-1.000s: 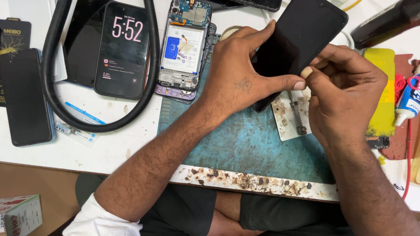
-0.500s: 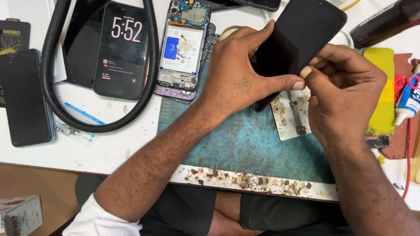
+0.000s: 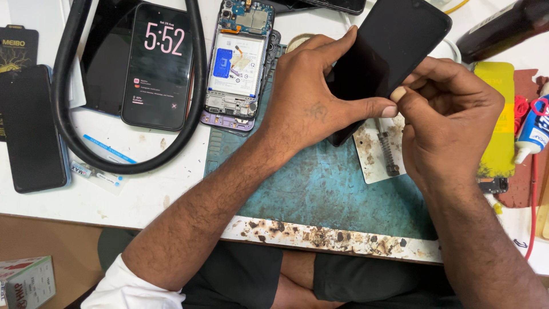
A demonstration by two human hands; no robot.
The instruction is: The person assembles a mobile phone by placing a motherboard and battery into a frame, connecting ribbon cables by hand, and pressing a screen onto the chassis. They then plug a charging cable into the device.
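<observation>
- While tilted above a worn teal mat (image 3: 331,189) on the white desk (image 3: 114,200), a glossy black phone screen panel (image 3: 386,51) sits in the left hand (image 3: 311,94), grip closed around its lower edge.
- Right hand (image 3: 452,114) fingertips pinch the panel's side edge.
- An opened phone (image 3: 240,60) lies nearby, its circuitry exposed.

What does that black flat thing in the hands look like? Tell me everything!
The black phone screen panel is a thin, glossy, dark rectangle with rounded corners, blank and unlit. It is held tilted above the teal work mat. The left hand grips its lower left side, thumb along the lower edge. The right hand pinches the lower right edge beside that thumb.
</observation>
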